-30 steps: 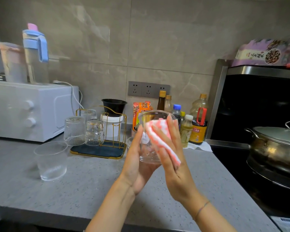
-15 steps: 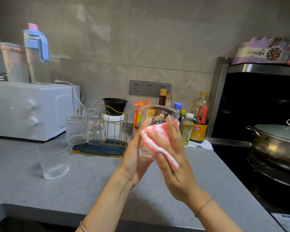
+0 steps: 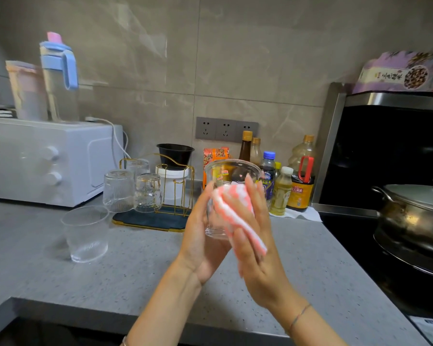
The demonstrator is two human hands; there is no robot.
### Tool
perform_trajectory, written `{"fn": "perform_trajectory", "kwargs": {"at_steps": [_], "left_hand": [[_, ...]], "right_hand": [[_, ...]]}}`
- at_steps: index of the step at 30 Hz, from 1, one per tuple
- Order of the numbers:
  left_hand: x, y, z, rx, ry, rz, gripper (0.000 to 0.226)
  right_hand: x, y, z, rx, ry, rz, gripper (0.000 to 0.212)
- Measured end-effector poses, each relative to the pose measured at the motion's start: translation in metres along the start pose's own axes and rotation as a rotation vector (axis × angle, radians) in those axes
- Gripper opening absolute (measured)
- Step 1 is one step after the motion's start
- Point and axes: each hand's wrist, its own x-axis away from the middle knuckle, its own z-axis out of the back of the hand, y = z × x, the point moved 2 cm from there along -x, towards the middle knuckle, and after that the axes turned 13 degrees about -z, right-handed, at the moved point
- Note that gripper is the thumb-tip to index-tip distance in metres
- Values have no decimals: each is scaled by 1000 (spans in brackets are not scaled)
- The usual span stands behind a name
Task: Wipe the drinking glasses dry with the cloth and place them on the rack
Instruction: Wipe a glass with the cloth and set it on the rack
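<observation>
My left hand (image 3: 200, 236) grips a clear drinking glass (image 3: 226, 176) upright above the grey counter. My right hand (image 3: 255, 245) presses a pink-and-white cloth (image 3: 231, 206) against the glass's right side, fingers stretched over the cloth. The gold wire rack (image 3: 175, 188) on a dark tray stands behind, with three glasses upside down on its left part (image 3: 119, 189). Another clear glass (image 3: 86, 233) stands upright on the counter, left of my hands.
A white microwave (image 3: 43, 161) with a blue-lidded bottle on top fills the left. Sauce and oil bottles (image 3: 300, 181) line the wall behind the held glass. A steel pot (image 3: 415, 213) sits on the black stove at right. The counter's front edge (image 3: 110, 313) runs below my wrists.
My right hand has slid the cloth down and around the glass's side. The glass stays in my left hand at about the same height.
</observation>
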Motion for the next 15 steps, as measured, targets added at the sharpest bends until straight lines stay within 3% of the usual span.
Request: {"fn": "perform_trajectory", "kwargs": {"at_steps": [5, 8, 12, 15], "left_hand": [[-4, 0, -2, 42, -69, 76, 90], [-8, -2, -1, 43, -37, 33, 91], [-6, -3, -2, -9, -22, 9, 51], [-3, -5, 2, -108, -9, -8, 51]], "right_hand": [[18, 8, -5, 119, 30, 53, 46], [8, 4, 0, 95, 63, 17, 45], [-6, -1, 8, 49, 97, 17, 46], [-25, -1, 20, -41, 152, -14, 43]]}}
